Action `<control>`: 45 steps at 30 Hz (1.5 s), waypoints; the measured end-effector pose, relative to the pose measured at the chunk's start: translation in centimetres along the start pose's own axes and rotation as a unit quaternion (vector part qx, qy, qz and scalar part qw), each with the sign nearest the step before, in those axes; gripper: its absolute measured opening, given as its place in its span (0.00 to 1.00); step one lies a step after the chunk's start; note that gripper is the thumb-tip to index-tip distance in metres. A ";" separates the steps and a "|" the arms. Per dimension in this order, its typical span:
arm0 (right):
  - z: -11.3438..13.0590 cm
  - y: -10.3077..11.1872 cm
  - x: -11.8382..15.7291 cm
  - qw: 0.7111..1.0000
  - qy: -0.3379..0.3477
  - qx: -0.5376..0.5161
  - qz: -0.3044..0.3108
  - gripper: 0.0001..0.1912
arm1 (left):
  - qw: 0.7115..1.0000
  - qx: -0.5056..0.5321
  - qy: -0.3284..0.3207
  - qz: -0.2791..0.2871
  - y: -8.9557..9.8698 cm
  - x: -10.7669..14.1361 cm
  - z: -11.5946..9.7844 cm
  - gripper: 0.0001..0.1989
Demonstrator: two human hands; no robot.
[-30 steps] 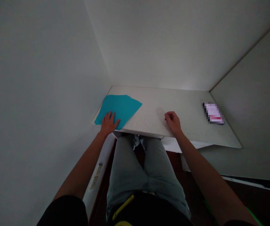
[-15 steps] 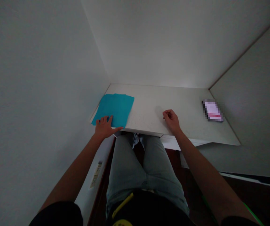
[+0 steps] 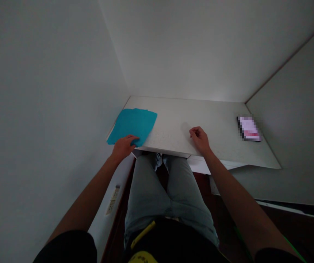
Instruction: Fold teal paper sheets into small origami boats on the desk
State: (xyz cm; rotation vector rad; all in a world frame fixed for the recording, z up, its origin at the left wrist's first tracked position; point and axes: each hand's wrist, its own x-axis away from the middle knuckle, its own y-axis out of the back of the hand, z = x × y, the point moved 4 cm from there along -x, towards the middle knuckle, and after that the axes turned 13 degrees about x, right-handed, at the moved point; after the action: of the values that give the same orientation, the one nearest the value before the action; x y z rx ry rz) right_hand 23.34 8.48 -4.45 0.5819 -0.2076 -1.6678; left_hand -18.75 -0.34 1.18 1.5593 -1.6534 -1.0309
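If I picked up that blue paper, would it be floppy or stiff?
The blue paper looks thin and flat, so it would probably feel light and bend easily. Its uneven far edge hints at stacked layers, which might slide apart if pushed.

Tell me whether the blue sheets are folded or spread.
Spread: the blue sheets lie flat on the white desk, no crease showing. What the left hand covers, I cannot tell.

The left hand [image 3: 123, 147] hid part of the blue sheets' [image 3: 135, 122] near edge. Inside the curled right hand [image 3: 200, 138], the palm was out of sight. Pixelation obscured the phone's [image 3: 249, 128] screen, and the bottom edge cropped the yellow print [image 3: 143, 258].
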 end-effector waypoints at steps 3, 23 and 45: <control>-0.2 -0.1 -0.1 1.000 0.009 0.011 0.002 0.13 | 0.999 0.016 0.023 -0.039 0.6 -0.4 -0.7 0.19; 1.0 4.2 5.7 0.871 0.315 0.310 0.216 0.28 | 0.975 0.024 -0.195 0.102 -8.5 0.8 -23.2 0.17; 2.9 10.1 4.3 0.995 0.084 0.044 0.022 0.28 | 0.943 0.292 -0.146 0.060 -7.5 -4.6 -15.8 0.15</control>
State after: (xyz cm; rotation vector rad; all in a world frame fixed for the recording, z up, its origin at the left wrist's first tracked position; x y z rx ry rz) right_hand 30.39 1.88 1.48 0.7753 -0.1720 -1.5637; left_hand -0.92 2.46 2.73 1.6868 -2.3911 -0.7667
